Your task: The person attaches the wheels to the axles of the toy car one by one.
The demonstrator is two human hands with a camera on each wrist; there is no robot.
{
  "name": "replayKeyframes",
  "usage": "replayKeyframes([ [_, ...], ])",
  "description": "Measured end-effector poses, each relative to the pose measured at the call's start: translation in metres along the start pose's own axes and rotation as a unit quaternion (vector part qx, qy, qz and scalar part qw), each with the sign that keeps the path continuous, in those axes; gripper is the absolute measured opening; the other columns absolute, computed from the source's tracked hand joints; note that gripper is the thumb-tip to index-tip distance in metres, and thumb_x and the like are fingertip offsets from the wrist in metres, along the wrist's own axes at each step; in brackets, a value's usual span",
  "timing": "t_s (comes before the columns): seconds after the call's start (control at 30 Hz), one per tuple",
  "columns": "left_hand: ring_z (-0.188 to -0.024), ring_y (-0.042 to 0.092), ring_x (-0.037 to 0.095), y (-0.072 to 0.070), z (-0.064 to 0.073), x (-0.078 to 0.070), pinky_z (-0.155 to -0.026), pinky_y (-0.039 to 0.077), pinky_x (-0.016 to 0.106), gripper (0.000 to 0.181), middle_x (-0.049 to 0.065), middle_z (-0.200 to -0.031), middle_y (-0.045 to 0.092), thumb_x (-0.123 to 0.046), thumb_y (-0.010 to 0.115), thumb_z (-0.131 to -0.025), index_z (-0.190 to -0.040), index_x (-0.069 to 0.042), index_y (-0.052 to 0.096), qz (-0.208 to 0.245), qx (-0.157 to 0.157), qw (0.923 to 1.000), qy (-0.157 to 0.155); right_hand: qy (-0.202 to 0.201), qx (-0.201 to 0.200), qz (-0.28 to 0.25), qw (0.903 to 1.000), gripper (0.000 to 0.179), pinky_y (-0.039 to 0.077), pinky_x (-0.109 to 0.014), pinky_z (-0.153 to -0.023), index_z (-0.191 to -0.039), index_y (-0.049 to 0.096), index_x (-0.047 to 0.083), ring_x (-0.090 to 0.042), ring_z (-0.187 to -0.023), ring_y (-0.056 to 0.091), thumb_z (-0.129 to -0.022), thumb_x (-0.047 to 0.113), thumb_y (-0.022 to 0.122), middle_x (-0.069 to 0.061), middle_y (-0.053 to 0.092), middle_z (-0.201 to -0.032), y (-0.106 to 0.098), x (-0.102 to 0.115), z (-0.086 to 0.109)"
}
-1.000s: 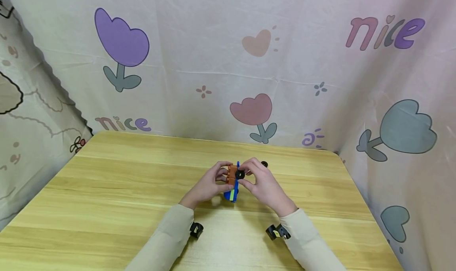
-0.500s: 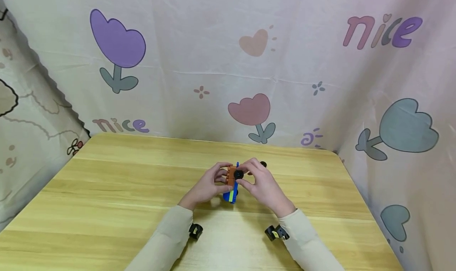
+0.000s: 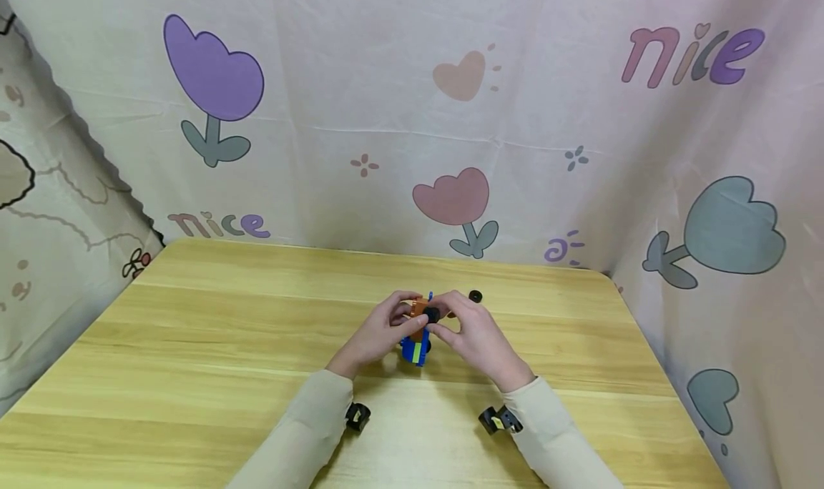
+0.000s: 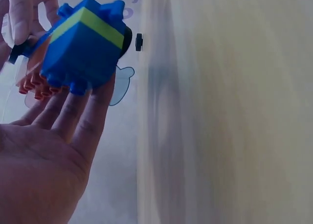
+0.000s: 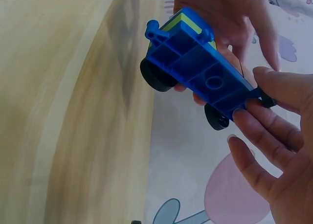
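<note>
A toy building-block car (image 3: 416, 349) has a blue body with a lime stripe and orange bricks (image 3: 418, 307) on top. My left hand (image 3: 376, 335) holds it above the table, fingers under the studs and thumb toward the wheel. In the right wrist view the blue underside (image 5: 212, 82) faces the camera, with two black wheels (image 5: 157, 76) along one edge. At the opposite edge, my right hand (image 3: 483, 337) pinches another black wheel (image 5: 266, 99) at the end of the chassis between thumb and fingers. That wheel (image 4: 18, 52) also shows in the left wrist view.
A loose black wheel (image 3: 476, 296) lies on the wooden table (image 3: 257, 317) beyond my right hand. Printed fabric (image 3: 360, 103) hangs behind the table and along its sides. A small black camera mount sits at each wrist.
My left thumb has moved up from the car's lower part to beside the pinched wheel. The car has turned slightly. My right hand shifts only a little, and the loose wheel is more exposed.
</note>
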State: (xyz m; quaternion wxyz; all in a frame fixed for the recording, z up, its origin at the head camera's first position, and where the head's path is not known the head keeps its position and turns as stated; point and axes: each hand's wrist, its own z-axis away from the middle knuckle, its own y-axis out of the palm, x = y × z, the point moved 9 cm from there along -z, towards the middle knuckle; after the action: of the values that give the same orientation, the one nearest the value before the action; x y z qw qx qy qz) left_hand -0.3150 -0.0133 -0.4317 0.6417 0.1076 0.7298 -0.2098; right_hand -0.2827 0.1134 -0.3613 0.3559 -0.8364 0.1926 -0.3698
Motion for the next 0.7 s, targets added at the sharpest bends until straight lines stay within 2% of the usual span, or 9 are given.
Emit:
replayKeyframes([
  [0.13,-0.099,0.065,0.024,0.000,0.001,-0.002,-0.089,0.052,0.042,0.054,0.011,-0.116,0.063,-0.036,0.062,-0.098,-0.141,-0.008,0.044,0.005,-0.007,1.0000,0.003,-0.003,0.005,-0.020,0.9998,0.030,0.054,-0.041,-0.082,-0.116,0.064,0.013,-0.012,-0.094,0.060,-0.088,0.013,0.075,0.005,0.062,-0.105,0.001,-0.001,0.002],
  [0.3,-0.098,0.065,0.024,0.000,0.001,-0.003,-0.088,0.052,0.043,0.049,0.010,-0.114,0.064,-0.032,0.061,-0.099,-0.139,-0.009,0.046,0.006,-0.011,0.9999,0.006,0.013,0.006,-0.048,0.9987,0.021,0.054,-0.040,-0.082,-0.119,0.065,0.016,-0.008,-0.097,0.060,-0.098,0.015,0.062,0.009,0.062,-0.106,0.003,-0.008,0.004],
  [0.47,-0.101,0.064,0.025,-0.001,0.002,-0.004,-0.091,0.050,0.045,0.047,0.011,-0.118,0.064,-0.031,0.061,-0.099,-0.139,-0.009,0.046,0.005,-0.013,0.9999,0.009,0.077,-0.002,-0.103,0.9917,0.014,0.053,-0.036,-0.076,-0.113,0.062,0.014,-0.008,-0.088,0.060,-0.100,0.017,0.060,0.008,0.063,-0.097,0.003,-0.018,0.004],
  [0.57,-0.102,0.063,0.026,-0.001,0.002,-0.006,-0.093,0.049,0.046,0.046,0.013,-0.119,0.063,-0.029,0.060,-0.099,-0.138,-0.008,0.047,0.005,-0.015,0.9998,0.013,0.120,-0.003,-0.137,0.9834,0.012,0.052,-0.037,-0.078,-0.109,0.062,0.014,-0.010,-0.087,0.060,-0.100,0.021,0.061,0.007,0.063,-0.094,0.006,-0.025,0.005],
  [0.7,-0.103,0.063,0.027,0.000,0.002,-0.008,-0.094,0.049,0.045,0.046,0.013,-0.121,0.063,-0.029,0.060,-0.100,-0.138,-0.008,0.047,0.003,-0.017,0.9997,0.019,0.145,0.007,-0.164,0.9757,0.018,0.051,-0.039,-0.083,-0.112,0.067,0.014,-0.014,-0.091,0.063,-0.101,0.026,0.059,0.004,0.065,-0.098,0.010,-0.030,0.007],
])
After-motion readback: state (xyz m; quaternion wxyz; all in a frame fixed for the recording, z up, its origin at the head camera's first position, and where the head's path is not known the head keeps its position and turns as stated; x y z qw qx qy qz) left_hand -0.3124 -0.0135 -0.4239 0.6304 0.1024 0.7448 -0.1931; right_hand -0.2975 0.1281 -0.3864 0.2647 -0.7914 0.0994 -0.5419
